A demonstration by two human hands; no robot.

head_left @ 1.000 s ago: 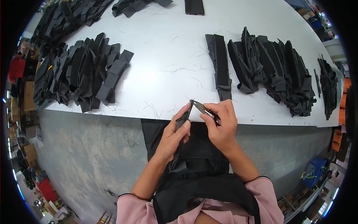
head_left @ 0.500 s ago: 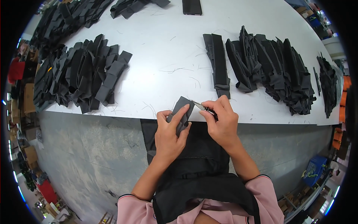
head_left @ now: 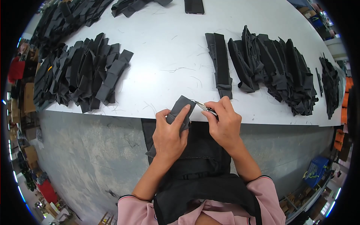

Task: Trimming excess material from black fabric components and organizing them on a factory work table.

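Observation:
My left hand (head_left: 170, 133) grips a dark grey fabric strip (head_left: 180, 108) at the near edge of the white table (head_left: 165, 56), the strip's top end standing up past my fingers. My right hand (head_left: 224, 122) holds small metal snips (head_left: 204, 107), their tips pointing left and touching the strip's upper right edge. Both hands sit close together over my lap, which is covered by a black apron.
A big heap of dark fabric strips (head_left: 80, 73) lies on the left of the table. A flat stack of strips (head_left: 221, 65) and a ruffled pile (head_left: 277, 73) lie on the right. A dark phone (head_left: 194, 6) rests at the far edge. Loose threads dot the table.
My left hand has raised the fabric strip so it stands upright against the snips. My right hand has shifted slightly right and kept the snips at the strip's edge.

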